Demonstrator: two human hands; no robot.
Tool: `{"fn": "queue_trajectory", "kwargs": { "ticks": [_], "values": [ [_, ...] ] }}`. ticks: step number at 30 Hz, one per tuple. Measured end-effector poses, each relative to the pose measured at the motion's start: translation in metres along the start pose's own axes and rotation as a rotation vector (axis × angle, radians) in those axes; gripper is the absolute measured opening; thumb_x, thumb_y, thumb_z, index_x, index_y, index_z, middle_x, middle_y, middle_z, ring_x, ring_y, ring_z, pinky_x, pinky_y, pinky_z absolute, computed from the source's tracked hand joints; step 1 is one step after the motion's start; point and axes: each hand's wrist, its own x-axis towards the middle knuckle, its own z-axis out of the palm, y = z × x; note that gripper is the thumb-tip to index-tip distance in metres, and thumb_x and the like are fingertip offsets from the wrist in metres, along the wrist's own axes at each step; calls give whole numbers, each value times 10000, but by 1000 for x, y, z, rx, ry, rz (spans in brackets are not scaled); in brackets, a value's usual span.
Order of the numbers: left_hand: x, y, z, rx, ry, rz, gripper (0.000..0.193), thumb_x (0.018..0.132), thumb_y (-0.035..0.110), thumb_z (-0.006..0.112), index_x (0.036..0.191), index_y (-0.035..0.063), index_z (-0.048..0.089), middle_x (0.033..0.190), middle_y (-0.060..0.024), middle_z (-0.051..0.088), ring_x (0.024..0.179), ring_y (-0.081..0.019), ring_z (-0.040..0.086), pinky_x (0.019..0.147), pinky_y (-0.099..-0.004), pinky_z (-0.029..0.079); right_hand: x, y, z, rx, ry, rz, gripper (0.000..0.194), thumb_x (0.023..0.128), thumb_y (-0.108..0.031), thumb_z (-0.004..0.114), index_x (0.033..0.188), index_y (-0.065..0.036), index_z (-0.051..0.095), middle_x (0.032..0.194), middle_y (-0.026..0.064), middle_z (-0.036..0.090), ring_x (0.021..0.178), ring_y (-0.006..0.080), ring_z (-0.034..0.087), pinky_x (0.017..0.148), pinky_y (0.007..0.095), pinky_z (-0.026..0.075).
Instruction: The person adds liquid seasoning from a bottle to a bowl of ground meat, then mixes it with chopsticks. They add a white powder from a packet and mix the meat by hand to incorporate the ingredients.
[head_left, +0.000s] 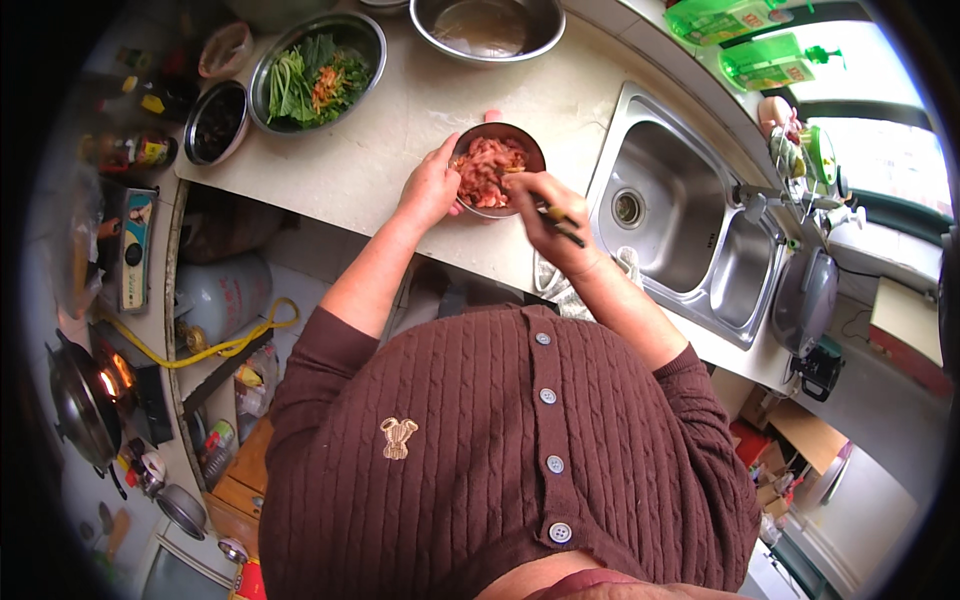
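A metal bowl (537, 154) of sliced raw meat (484, 169) rests near the front edge of the pale countertop (375, 180). My left hand (435, 184) grips the bowl's left rim, thumb on top and fingertips beneath. Over the bowl's right side, my right hand (551, 214) is closed around dark chopsticks (562, 229), whose tips are hidden at the meat. At the bowl's far side a small pink thing (492, 116) shows. Behind to the left stands a steel basin (377, 82) with leafy greens (300, 86) and shredded orange pieces.
Right of the bowl is a double stainless sink (600, 195), with a cloth (626, 262) at its front edge. A large steel basin of liquid (487, 30) stands behind. Far left, a wok (82, 397) sits by a lit flame (112, 379), near a gas cylinder (232, 292) and yellow hose (217, 349).
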Motion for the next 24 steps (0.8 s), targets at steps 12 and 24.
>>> {"fn": "queue_trajectory", "kwargs": {
  "ticks": [12,24],
  "values": [
    [-1,1,-4,-48,-32,2,594,920,-8,418,1503,86,352,1300,-200,523,585,-212,670,515,-308,577,16,28,-45,587,105,503,214,1006,-148,574,1067,30,675,864,125,706,717,178,699,669,278,582],
    [0,-1,-5,-10,-36,-11,583,942,14,417,1510,123,347,1375,-208,474,613,-213,684,527,-300,593,1,7,-76,421,130,577,226,1005,-161,581,1069,35,671,867,117,703,722,167,692,668,282,583]
  ]
}}
